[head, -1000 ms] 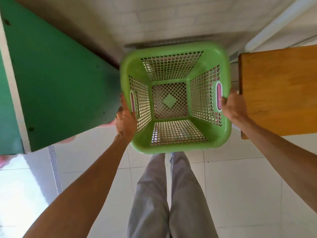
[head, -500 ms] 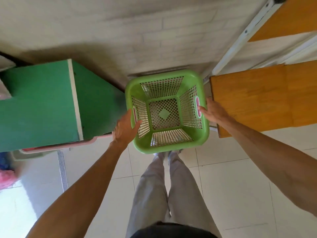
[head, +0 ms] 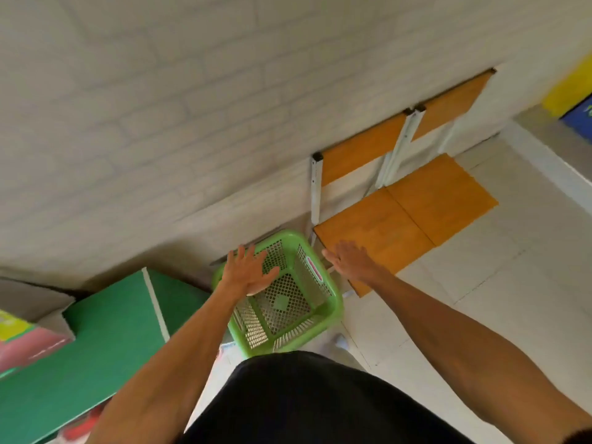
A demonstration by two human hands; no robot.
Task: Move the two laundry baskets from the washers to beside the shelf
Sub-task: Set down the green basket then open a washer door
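Left hand (head: 248,272), right hand (head: 350,259) above green basket (head: 333,310) — fingers spread, gripping nothing.

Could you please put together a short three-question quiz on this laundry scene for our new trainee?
1. True or false: the left hand grips the green basket by its handle.
2. What stands directly to the basket's right? A) green cabinet B) wooden shelf C) yellow bin
3. Fill in: the basket's handle slot is trimmed in ____.

Key
1. False: both the left hand and the right hand are open with fingers spread, off the basket.
2. B: the wooden shelf; the green cabinet is on the left.
3. Pink, on the handle slot.
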